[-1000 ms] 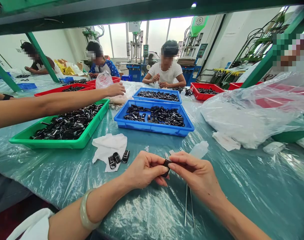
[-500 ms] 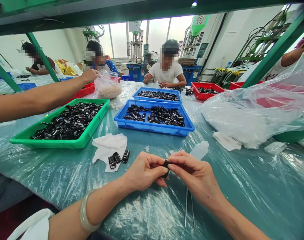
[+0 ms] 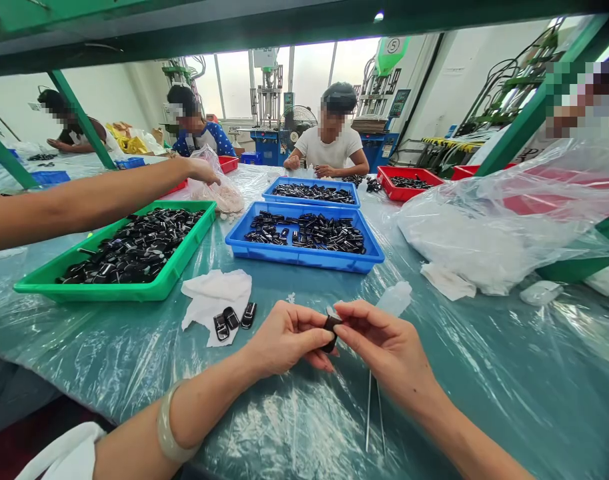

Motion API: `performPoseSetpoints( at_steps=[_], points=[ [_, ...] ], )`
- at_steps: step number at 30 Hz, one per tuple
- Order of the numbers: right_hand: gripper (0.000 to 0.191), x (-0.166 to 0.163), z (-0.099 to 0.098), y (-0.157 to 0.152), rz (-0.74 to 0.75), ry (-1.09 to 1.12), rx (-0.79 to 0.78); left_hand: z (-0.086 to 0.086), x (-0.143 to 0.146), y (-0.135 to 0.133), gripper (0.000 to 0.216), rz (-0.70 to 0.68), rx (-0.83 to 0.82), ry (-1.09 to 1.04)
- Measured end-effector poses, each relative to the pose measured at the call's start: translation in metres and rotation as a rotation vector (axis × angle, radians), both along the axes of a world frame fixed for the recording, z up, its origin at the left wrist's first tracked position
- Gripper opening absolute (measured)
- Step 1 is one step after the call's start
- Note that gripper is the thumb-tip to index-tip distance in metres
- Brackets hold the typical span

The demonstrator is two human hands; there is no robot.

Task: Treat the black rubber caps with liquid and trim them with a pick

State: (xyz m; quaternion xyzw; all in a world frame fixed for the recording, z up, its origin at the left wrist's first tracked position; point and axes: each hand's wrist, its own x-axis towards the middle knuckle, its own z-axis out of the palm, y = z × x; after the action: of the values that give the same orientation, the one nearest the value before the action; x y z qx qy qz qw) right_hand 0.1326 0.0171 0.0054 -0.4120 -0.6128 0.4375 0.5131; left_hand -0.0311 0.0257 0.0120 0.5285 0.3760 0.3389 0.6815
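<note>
My left hand (image 3: 283, 339) and my right hand (image 3: 388, 347) meet low over the table, and both pinch one small black part (image 3: 329, 328) between their fingertips. Metal tweezers (image 3: 372, 409) lie on the plastic sheet just below my right wrist. Three finished black parts (image 3: 231, 319) rest on a white cloth (image 3: 215, 296) to the left of my left hand. A small clear bottle (image 3: 395, 298) lies beyond my right hand.
A green tray (image 3: 49, 282) of black parts stands at left, two blue trays (image 3: 304, 256) behind my hands. A co-worker's arm (image 3: 89, 200) reaches across to a small plastic bag (image 3: 219, 192). A large plastic bag (image 3: 499, 213) lies at right. Other people sit at the far side.
The co-worker's hand has lowered the small plastic bag back toward the table by the green tray. My hands keep holding the black part, almost unmoved.
</note>
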Motion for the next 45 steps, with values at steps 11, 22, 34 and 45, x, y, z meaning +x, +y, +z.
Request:
performPoseSetpoints(
  at_steps=[11,22,34,45],
  points=[
    [0.012,0.0,0.001,0.002,0.032,-0.056,0.042,0.0,-0.001,0.001,0.021,0.002,-0.011,0.001],
    [0.024,0.0,-0.006,0.001,-0.069,0.046,-0.129,0.0,-0.001,0.003,0.041,0.04,-0.105,-0.114],
    [0.03,0.0,-0.009,0.006,-0.113,-0.072,-0.086,0.0,-0.013,0.014,0.03,0.234,0.208,0.245],
    [0.028,0.003,-0.009,0.011,-0.121,-0.244,0.055,0.034,-0.105,0.031,0.033,0.747,0.575,0.952]
  ],
)
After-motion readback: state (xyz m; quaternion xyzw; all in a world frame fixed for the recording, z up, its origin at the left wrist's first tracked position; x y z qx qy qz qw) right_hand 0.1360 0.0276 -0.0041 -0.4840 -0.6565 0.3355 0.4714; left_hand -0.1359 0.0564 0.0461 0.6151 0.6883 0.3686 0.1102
